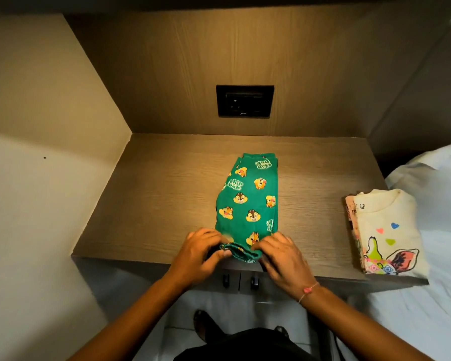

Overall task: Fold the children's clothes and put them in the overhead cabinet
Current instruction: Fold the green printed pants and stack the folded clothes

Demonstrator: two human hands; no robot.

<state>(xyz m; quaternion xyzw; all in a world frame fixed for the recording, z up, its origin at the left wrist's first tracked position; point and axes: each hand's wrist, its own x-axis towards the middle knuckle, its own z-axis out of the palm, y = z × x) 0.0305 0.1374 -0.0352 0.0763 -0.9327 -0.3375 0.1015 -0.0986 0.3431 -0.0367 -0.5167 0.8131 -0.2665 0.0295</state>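
The green soft-fabric children's trousers with chipmunk print [248, 201] lie lengthwise on the grey-brown wood-grain desk top [154, 191]. The left hand [201, 248] and right hand [281, 259] each pinch the elastic waistband [241, 250] at the near edge. The fabric is judged light and limp, so support both waistband corners. The print reads "Chip Dale".
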